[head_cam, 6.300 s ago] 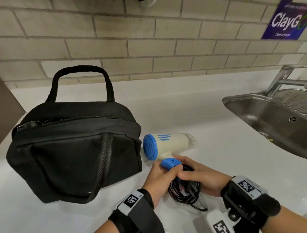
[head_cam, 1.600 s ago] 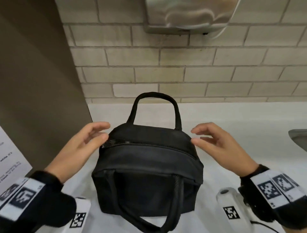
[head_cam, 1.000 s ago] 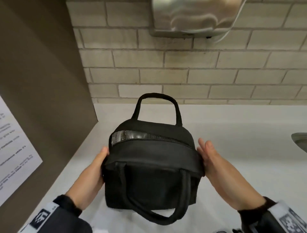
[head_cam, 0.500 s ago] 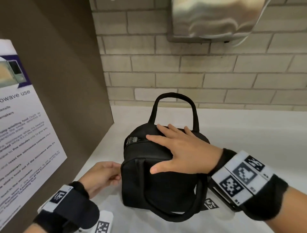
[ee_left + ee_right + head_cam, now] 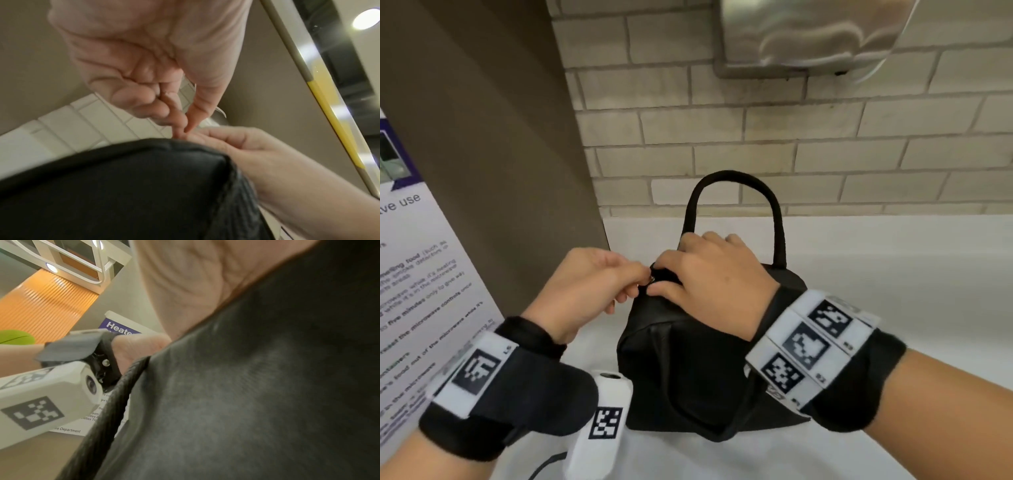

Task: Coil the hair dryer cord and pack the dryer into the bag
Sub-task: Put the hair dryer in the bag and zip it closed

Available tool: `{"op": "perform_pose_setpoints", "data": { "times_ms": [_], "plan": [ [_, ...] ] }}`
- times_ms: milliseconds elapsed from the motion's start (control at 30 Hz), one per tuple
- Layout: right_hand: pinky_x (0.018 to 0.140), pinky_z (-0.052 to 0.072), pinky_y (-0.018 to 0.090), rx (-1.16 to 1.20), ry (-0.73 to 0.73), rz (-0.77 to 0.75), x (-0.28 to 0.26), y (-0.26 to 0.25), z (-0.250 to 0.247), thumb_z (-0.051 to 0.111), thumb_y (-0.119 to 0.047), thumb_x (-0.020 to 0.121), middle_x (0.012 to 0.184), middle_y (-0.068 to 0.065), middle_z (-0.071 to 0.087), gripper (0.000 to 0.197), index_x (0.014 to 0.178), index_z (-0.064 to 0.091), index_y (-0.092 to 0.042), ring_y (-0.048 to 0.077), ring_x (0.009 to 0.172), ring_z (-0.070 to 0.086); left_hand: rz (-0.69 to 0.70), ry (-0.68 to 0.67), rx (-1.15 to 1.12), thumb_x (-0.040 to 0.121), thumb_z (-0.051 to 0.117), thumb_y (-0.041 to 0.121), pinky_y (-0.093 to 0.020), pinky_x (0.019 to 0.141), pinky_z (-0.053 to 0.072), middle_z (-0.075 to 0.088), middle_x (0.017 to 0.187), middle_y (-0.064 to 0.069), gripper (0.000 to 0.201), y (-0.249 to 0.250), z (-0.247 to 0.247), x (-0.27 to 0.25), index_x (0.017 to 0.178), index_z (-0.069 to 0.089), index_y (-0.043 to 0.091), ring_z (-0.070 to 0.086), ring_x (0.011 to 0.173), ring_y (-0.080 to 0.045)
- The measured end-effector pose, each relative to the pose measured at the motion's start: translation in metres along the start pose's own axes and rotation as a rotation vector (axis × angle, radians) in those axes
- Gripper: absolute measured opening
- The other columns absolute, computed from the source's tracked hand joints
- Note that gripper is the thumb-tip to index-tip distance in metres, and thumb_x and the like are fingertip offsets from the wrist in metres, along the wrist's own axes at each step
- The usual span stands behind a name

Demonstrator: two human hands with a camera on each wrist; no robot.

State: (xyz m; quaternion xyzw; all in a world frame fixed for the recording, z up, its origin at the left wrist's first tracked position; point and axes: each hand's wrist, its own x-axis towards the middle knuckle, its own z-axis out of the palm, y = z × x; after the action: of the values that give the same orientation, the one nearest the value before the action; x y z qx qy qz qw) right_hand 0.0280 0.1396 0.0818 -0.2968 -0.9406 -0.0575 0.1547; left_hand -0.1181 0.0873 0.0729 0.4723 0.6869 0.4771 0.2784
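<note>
A black fabric bag stands on the white counter, its far handle upright. My left hand pinches the small zipper pull at the left end of the bag's top between thumb and forefinger. The left wrist view shows that pinch just above the bag. My right hand lies over the bag's top, its fingers curled down onto the fabric beside the pull. In the right wrist view, only the palm and the bag show. The hair dryer and its cord are out of sight.
A brown partition carrying a printed notice stands close on the left. Behind the counter is a brick wall with a steel dispenser mounted above. The bag's near handle hangs down its front. Counter extends to the right.
My left hand rose from beside the bag to its zipper end and pinched the pull. My right hand, flat on the bag's top before, slid left and curled its fingers.
</note>
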Motion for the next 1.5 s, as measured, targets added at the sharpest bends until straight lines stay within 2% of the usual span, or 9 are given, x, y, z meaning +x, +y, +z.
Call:
{"op": "perform_pose_setpoints", "data": {
  "times_ms": [100, 267, 367, 467, 700, 900, 1033, 1200, 1500],
  "plan": [
    [0.069, 0.039, 0.034, 0.201, -0.002, -0.041, 0.011, -0.006, 0.003, 0.048, -0.044, 0.087, 0.1, 0.008, 0.06, 0.034, 0.104, 0.058, -0.016, 0.027, 0.095, 0.055, 0.056, 0.055, 0.075, 0.076, 0.063, 0.013, -0.021, 0.049, 0.033, 0.049, 0.036, 0.011, 0.032, -0.002, 0.001, -0.005, 0.044, 0.059, 0.014, 0.042, 0.04, -0.001],
    [0.065, 0.041, 0.033, 0.365, -0.024, -0.023, 0.019, -0.011, 0.009, 0.053, -0.028, 0.087, 0.084, 0.008, 0.058, 0.021, 0.088, 0.059, -0.008, 0.028, 0.088, 0.057, 0.124, 0.063, 0.044, 0.08, 0.062, 0.017, -0.015, 0.059, 0.036, 0.057, 0.041, 0.015, 0.031, -0.009, 0.0, -0.013, 0.049, 0.064, 0.016, 0.049, 0.045, 0.007],
    [0.076, 0.049, 0.038, 0.487, -0.046, 0.072, 0.019, -0.008, 0.012, 0.055, -0.029, 0.086, 0.093, 0.012, 0.065, 0.02, 0.085, 0.061, -0.01, 0.03, 0.09, 0.058, 0.134, 0.044, -0.021, 0.084, 0.057, 0.013, -0.015, 0.066, 0.04, 0.067, 0.059, 0.018, 0.02, -0.021, -0.006, -0.014, 0.072, 0.071, 0.021, 0.054, 0.057, 0.009],
    [0.075, 0.049, 0.038, 0.538, -0.046, 0.158, 0.018, -0.009, 0.013, 0.054, -0.028, 0.084, 0.092, 0.011, 0.065, 0.016, 0.073, 0.055, -0.017, 0.029, 0.088, 0.058, 0.137, -0.034, -0.017, 0.08, 0.062, 0.007, -0.015, 0.072, 0.046, 0.071, 0.086, 0.001, 0.024, -0.038, -0.008, -0.015, 0.08, 0.07, 0.029, 0.062, 0.077, 0.005],
    [0.065, 0.039, 0.031, 0.547, 0.015, 0.196, 0.014, -0.013, 0.01, 0.051, -0.023, 0.082, 0.085, 0.006, 0.064, 0.011, 0.074, 0.054, -0.017, 0.027, 0.084, 0.059, 0.241, -0.135, 0.055, 0.076, 0.065, 0.012, -0.019, 0.076, 0.052, 0.071, 0.092, 0.002, 0.019, -0.046, -0.008, -0.002, 0.082, 0.07, 0.029, 0.067, 0.08, -0.008],
    [0.071, 0.04, 0.034, 0.544, 0.021, 0.174, 0.01, -0.015, 0.005, 0.049, -0.03, 0.085, 0.078, 0.003, 0.059, 0.024, 0.085, 0.062, -0.009, 0.024, 0.08, 0.055, 0.411, -0.192, 0.259, 0.079, 0.063, 0.011, -0.007, 0.074, 0.045, 0.066, 0.093, 0.006, 0.013, -0.045, -0.011, 0.011, 0.081, 0.065, 0.024, 0.063, 0.082, -0.01],
    [0.071, 0.042, 0.034, 0.621, -0.006, 0.29, 0.008, -0.006, 0.004, 0.052, -0.025, 0.081, 0.078, 0.004, 0.059, 0.015, 0.07, 0.054, -0.015, 0.026, 0.084, 0.058, 0.487, -0.209, 0.356, 0.076, 0.062, 0.032, -0.005, 0.071, 0.04, 0.059, 0.093, 0.01, 0.003, -0.045, -0.014, 0.016, 0.078, 0.06, 0.03, 0.058, 0.08, -0.008],
    [0.075, 0.046, 0.036, 0.774, 0.001, 0.441, -0.005, 0.025, -0.003, 0.056, -0.024, 0.078, 0.063, -0.001, 0.051, 0.024, 0.057, 0.046, -0.019, 0.024, 0.078, 0.057, 0.479, -0.232, 0.369, 0.077, 0.062, 0.032, -0.003, 0.07, 0.037, 0.058, 0.09, 0.008, 0.007, -0.048, -0.017, 0.023, 0.072, 0.059, 0.033, 0.055, 0.078, -0.006],
    [0.048, 0.04, 0.006, 0.968, 0.003, 0.682, -0.074, 0.093, -0.007, 0.06, -0.012, 0.081, 0.054, -0.001, 0.05, 0.026, 0.056, 0.053, -0.011, 0.007, 0.048, 0.044, 0.41, -0.264, 0.356, 0.082, 0.06, 0.004, 0.0, 0.069, 0.038, 0.061, 0.082, 0.017, 0.03, -0.043, -0.018, 0.027, 0.069, 0.06, 0.031, 0.056, 0.073, 0.003]
  ]
}}
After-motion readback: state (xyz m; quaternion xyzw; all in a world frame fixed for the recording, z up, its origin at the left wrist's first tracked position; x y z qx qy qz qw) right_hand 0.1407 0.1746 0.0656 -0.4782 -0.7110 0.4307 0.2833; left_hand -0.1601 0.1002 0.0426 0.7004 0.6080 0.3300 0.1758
